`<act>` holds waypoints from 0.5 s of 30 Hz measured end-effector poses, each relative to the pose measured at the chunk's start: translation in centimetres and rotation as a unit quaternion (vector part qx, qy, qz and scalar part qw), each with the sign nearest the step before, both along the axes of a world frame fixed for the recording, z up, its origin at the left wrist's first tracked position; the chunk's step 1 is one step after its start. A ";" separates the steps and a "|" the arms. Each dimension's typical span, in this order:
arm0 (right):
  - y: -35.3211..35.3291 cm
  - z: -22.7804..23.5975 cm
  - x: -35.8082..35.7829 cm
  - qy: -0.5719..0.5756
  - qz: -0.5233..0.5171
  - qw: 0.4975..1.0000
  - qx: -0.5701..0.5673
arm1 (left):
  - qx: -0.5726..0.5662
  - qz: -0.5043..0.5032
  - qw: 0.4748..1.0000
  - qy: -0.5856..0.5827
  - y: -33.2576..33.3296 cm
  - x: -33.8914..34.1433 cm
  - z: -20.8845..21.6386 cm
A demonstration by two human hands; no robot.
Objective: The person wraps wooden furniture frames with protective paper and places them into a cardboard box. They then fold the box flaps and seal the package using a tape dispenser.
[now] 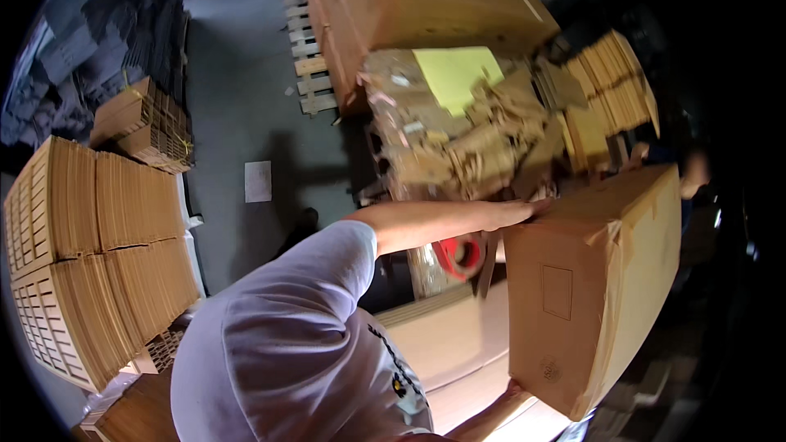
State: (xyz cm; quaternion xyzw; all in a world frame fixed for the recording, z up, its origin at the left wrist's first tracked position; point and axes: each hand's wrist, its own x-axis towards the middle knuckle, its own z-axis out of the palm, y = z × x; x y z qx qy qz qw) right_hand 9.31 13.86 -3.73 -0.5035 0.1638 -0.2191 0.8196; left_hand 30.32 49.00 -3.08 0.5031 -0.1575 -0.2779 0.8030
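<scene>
A large taped cardboard box [547,311] is held up on the right, tilted, with its taped side turned to the right. My left hand [516,211] presses against its upper left edge, the arm stretched straight across. At the lower left corner, my right hand [514,397] grips the box from below, and its fingers are partly hidden behind the cardboard. Just left of the box, a red tape roll [458,257] rests by the edge of a bin.
A wrapped bin heaped with cardboard scraps [491,147] and a yellow sheet [458,74] stands beyond my left arm. Behind it are big cartons [458,8] near a wooden pallet [313,65]. Stacked flat cardboard [139,188] lines the left. Another person [694,173] is at far right, blurred.
</scene>
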 end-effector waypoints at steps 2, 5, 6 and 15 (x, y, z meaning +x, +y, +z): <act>7.0 1.3 4.5 0.003 0.022 1.000 0.000 | 0.006 0.040 0.999 -0.026 6.9 5.1 1.6; 16.3 3.1 10.9 0.002 0.053 0.998 0.017 | 0.066 0.083 0.994 -0.010 17.3 11.9 4.7; 18.8 4.1 12.9 0.002 0.062 0.998 0.018 | 0.010 0.095 0.995 -0.021 19.6 14.1 4.6; 38.1 9.5 29.7 -0.015 0.141 0.988 0.064 | 0.078 0.146 0.986 0.011 40.8 30.2 9.5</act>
